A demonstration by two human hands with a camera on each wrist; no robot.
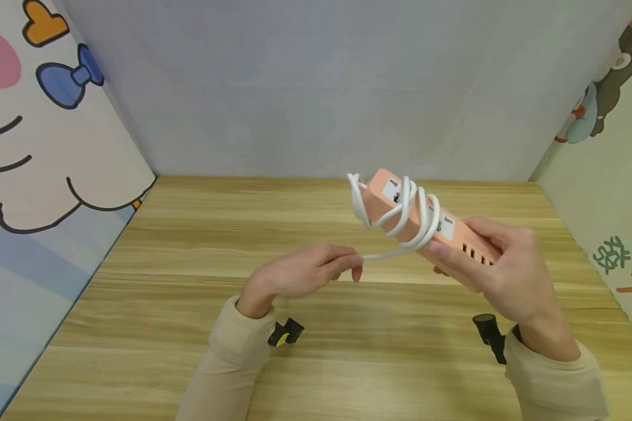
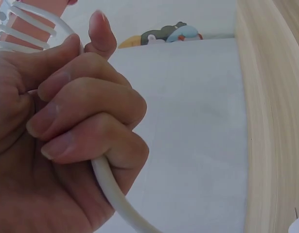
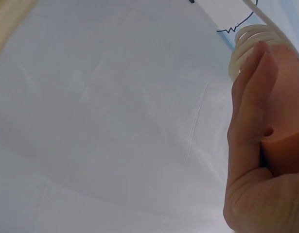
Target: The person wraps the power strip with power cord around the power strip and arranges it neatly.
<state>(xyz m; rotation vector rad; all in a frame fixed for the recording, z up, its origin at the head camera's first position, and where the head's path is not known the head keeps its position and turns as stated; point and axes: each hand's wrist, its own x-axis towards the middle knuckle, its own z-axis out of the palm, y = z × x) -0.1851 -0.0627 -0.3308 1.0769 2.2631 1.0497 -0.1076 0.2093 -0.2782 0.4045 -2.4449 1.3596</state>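
My right hand [image 1: 511,269] grips the lower end of a pink power strip [image 1: 381,199], which is held tilted above the table. White cord [image 1: 429,225] is wound in several loops around the strip's upper part. Sockets and a row of small ports show on its face. To the left, my left hand [image 1: 311,272] holds the loose stretch of the cord, drawn taut from the loops. In the left wrist view the cord [image 2: 110,184] runs through the curled fingers and out below the palm. The right wrist view shows fingers [image 3: 254,107] wrapped along the strip's underside [image 3: 288,97].
A wood-grain table [image 1: 189,234] lies below both hands. A grey wall [image 1: 316,88] stands behind it, with cartoon-printed panels [image 1: 58,146] on the left and right [image 1: 611,193]. Small black devices [image 1: 287,332] are worn at both wrists.
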